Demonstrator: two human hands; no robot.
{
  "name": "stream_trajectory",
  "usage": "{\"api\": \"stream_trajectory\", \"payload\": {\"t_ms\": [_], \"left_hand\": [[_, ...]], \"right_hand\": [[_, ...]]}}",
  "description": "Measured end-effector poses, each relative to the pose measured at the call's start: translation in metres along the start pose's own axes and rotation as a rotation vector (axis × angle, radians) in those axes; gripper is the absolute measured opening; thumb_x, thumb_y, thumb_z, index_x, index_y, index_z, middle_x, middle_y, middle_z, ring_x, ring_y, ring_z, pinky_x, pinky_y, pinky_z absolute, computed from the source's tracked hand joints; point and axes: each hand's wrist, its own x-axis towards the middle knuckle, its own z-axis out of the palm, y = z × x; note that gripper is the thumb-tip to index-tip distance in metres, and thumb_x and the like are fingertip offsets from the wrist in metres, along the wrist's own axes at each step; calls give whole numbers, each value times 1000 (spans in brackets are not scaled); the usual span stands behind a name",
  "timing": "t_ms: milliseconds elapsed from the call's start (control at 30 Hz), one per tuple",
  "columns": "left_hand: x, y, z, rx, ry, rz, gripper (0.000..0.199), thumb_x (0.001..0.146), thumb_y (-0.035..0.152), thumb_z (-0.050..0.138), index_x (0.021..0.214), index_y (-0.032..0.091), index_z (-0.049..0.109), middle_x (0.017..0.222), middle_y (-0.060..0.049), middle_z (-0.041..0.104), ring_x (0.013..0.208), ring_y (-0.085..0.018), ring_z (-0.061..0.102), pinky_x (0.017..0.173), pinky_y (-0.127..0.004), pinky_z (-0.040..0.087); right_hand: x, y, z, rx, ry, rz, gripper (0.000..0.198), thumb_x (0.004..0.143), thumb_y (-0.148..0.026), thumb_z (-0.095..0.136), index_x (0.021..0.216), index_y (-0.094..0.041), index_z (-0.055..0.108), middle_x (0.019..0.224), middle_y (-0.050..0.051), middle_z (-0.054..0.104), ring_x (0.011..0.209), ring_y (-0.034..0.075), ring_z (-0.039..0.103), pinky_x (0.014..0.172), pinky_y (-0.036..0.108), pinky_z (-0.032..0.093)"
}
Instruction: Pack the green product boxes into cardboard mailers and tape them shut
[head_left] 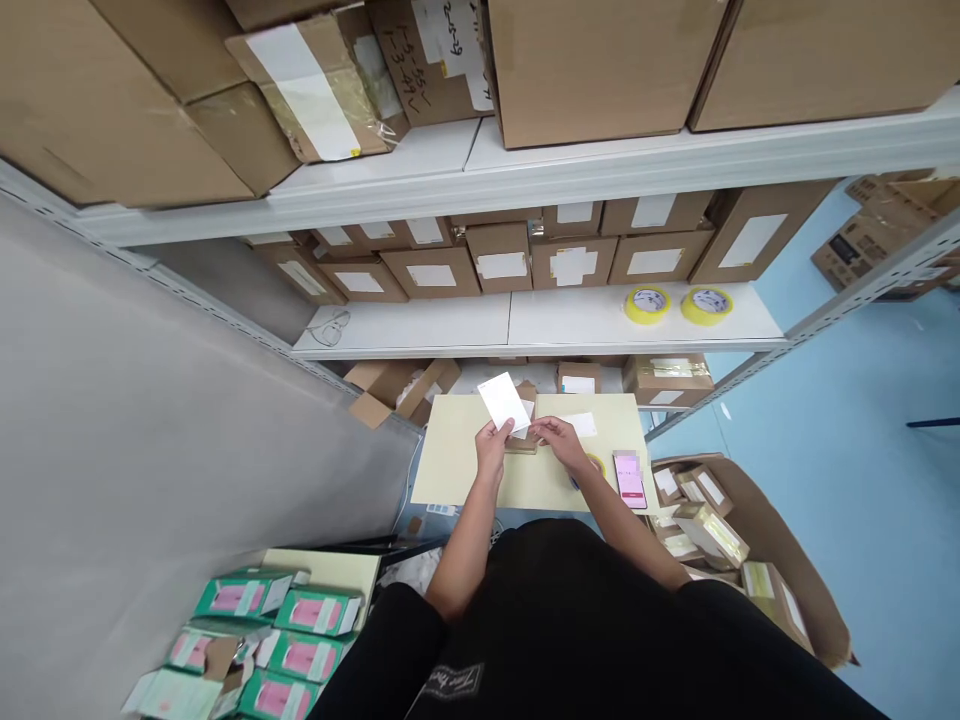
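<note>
A white label sheet is in my left hand, pinched by its lower edge between thumb and fingers. My right hand has its fingertips drawn together at the lower right corner of that sheet. Beneath the sheet, a small brown cardboard box lies on the cream table, partly covered by the sheet and my hand. Another white label lies flat just beyond my right hand. A yellow tape roll is half hidden by my right forearm.
A phone lies at the table's right edge. Shelves ahead hold labelled boxes and two tape rolls. Lower right stands a large carton of parcels; lower left, several green boxes. A grey wall runs along the left.
</note>
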Motion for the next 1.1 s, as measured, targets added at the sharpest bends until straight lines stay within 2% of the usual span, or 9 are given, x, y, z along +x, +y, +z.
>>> {"api": "stream_trajectory", "payload": {"t_ms": [200,433,567,833,1000,1100], "left_hand": [[-2,6,12,6,-68,14,64,79,61,79,121,12,78,113,-14,79,94,-23,71,77,-31,53],[-7,9,18,29,-77,26,64,80,61,78,121,12,78,110,-13,80,93,-23,72,76,-31,53],[-12,15,22,-73,-65,-5,62,73,57,85,114,12,80,106,-14,80,92,-23,71,76,-31,52],[-21,29,30,-226,5,-28,55,61,50,94,99,12,82,97,-11,80,76,-17,67,67,-28,48],[-21,29,32,-228,-19,-30,54,64,50,93,101,12,81,98,-11,80,76,-17,67,68,-28,48],[-20,28,32,-160,-35,-18,58,67,50,91,111,14,78,105,-13,79,81,-19,69,72,-30,51]], "right_hand": [[-2,-5,-6,-11,59,-35,29,80,-52,77,87,-24,73,89,4,78,79,19,69,74,31,52],[-2,-4,-8,-1,66,-56,26,83,-49,74,86,-23,70,87,4,78,79,19,69,75,31,51],[-5,-8,-7,19,62,-53,27,83,-50,73,85,-23,67,85,3,77,78,18,68,75,30,51],[-9,-17,-7,46,83,-41,27,78,-47,79,87,-23,71,84,2,75,75,16,66,74,29,50],[-10,-19,-6,63,75,-50,26,80,-48,77,85,-23,71,81,1,75,75,16,65,73,29,49],[-10,-21,-7,60,51,-59,27,81,-48,78,83,-22,70,78,1,74,75,17,66,73,30,49]]}}
